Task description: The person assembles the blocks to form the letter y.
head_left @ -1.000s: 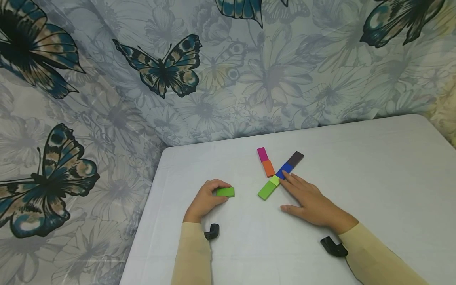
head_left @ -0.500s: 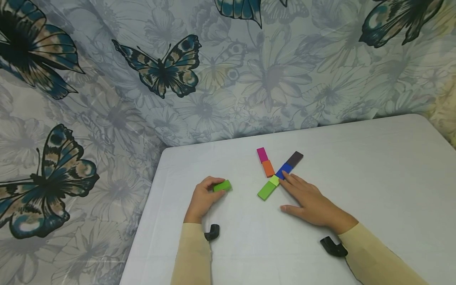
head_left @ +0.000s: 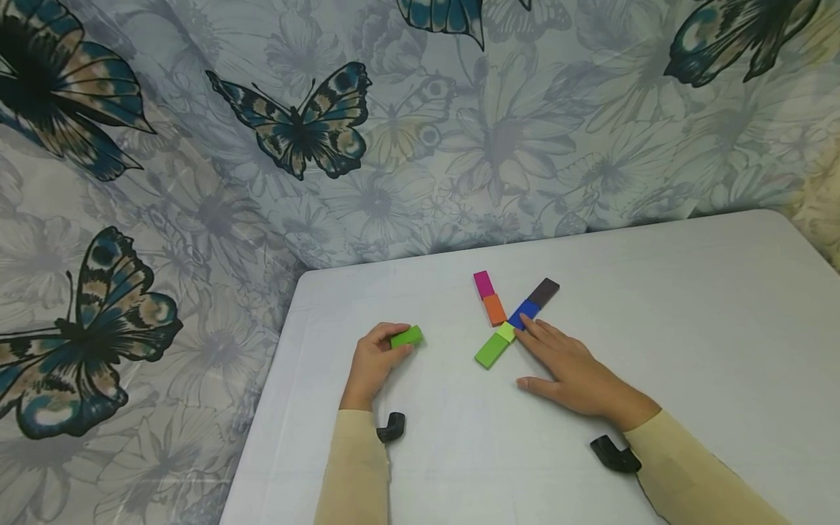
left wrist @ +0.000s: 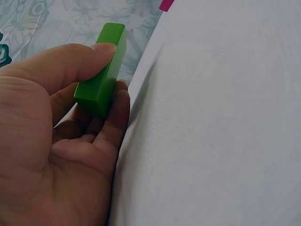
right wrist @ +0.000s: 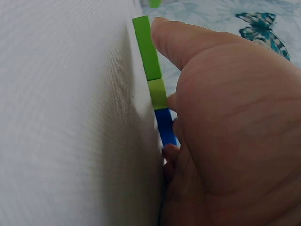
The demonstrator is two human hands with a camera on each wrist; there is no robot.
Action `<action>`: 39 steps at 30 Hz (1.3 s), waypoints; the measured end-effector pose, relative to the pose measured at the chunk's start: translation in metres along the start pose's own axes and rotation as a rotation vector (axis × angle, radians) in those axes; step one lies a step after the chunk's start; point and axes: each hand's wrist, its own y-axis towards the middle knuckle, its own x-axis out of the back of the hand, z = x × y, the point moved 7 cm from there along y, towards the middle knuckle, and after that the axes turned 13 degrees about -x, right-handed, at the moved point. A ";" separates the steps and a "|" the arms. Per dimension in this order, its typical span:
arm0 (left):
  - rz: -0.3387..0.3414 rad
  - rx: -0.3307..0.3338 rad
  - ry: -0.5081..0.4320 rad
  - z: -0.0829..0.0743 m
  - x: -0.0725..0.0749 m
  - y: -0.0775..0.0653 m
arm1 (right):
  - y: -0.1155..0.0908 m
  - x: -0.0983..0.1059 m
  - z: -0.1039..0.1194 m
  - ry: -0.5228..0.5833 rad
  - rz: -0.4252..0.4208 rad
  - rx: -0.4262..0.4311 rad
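My left hand (head_left: 374, 364) pinches a green block (head_left: 407, 337) between thumb and fingers, left of the laid-out blocks. In the left wrist view the thumb presses one long face of that green block (left wrist: 103, 70). My right hand (head_left: 577, 375) lies with fingers stretched out, fingertips at the blue block (head_left: 523, 315) and the yellow-green block (head_left: 506, 332). A second green block (head_left: 491, 351) continues that slanting row at its near end, and a dark brown block (head_left: 544, 292) forms the far end. An orange block (head_left: 495, 310) and a magenta block (head_left: 483, 284) make another row, meeting it near the middle.
The white table (head_left: 459, 452) has its left edge beyond my left forearm. Behind it hangs a cloth (head_left: 407, 197) printed with butterflies and flowers. Black wrist pieces (head_left: 391, 428) sit beside both sleeves.
My left hand has moved slightly away from me and to the left with the green block, which has turned to a slant. My right hand and the laid-out blocks have stayed in place.
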 end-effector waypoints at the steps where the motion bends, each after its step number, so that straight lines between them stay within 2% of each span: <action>1: -0.006 0.005 -0.003 0.001 0.000 0.000 | 0.000 0.000 0.000 -0.001 -0.003 0.003; 10: -0.042 0.072 0.030 0.002 -0.003 -0.001 | 0.001 -0.001 -0.004 -0.007 0.019 -0.012; 17: -0.084 0.075 0.003 0.004 -0.008 0.000 | -0.001 0.000 -0.003 -0.007 0.000 0.001; 27: -0.136 0.052 0.057 -0.014 -0.018 0.000 | 0.003 -0.005 -0.007 0.001 0.021 -0.009; 33: -0.121 0.037 0.063 -0.024 -0.028 -0.003 | 0.004 -0.005 -0.008 -0.001 0.023 -0.011; 39: -0.065 0.012 0.085 -0.031 -0.042 -0.010 | 0.004 -0.003 -0.006 -0.008 0.019 -0.015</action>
